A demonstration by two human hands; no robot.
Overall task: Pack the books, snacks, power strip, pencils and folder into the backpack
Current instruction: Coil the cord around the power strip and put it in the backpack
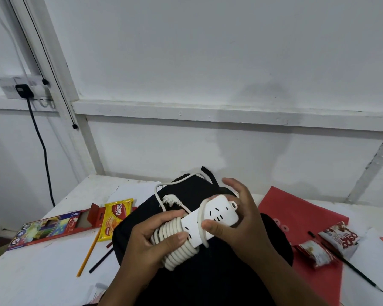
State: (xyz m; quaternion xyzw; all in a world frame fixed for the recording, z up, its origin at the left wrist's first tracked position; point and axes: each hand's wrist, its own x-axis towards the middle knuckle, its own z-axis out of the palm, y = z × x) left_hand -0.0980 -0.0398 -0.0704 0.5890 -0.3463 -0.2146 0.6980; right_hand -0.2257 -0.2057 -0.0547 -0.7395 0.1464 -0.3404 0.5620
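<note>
You hold the power strip point(210, 219) in both hands above the backpack point(186, 272), which lies on the table point(42, 279) in front of you. Left of the backpack lie the pencil box point(53, 227), the wafer packet point(115, 217) and two loose pencils point(88, 255). To its right, the folder point(296, 208) lies under two snack packets point(338, 236) and a pencil point(349, 265).

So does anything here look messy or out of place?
Yes. The pencil box lies open, with loose pencils on the table. The power strip has its cord half wound, and the plug hangs free over the backpack.
</note>
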